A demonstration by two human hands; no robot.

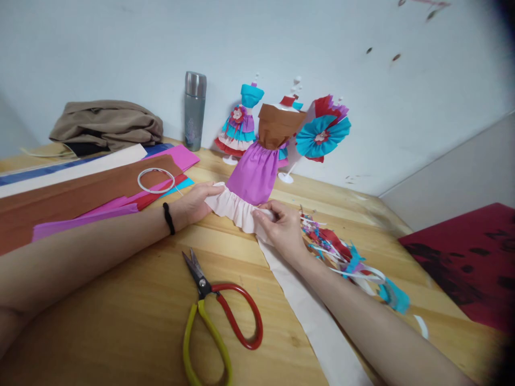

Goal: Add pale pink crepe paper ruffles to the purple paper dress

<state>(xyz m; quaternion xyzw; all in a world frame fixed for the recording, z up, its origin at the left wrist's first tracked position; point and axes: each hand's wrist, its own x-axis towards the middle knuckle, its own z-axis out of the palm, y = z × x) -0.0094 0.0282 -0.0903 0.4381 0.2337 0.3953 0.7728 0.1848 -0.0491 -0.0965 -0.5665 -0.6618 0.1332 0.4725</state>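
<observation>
Scissors [203, 286] lying nearest, a ruffled strip [237, 212] is being pinched at a purple skirt [254, 172] by left hand [196, 203] and right hand [285, 228].

Reaching in from eight o'clock with the left arm [92, 252], stretching it long toward two. Pinching with the left grip [197, 202], laying the left thumb [215, 189] on top toward three o'clock and tucking its fingers mostly out of sight. Reaching in from four o'clock with the right arm [362, 311], slanting it toward ten. Pinching with the right grip [284, 228] too, bending the right fingers [277, 206] and pointing the right thumb [262, 219] toward ten o'clock.
</observation>
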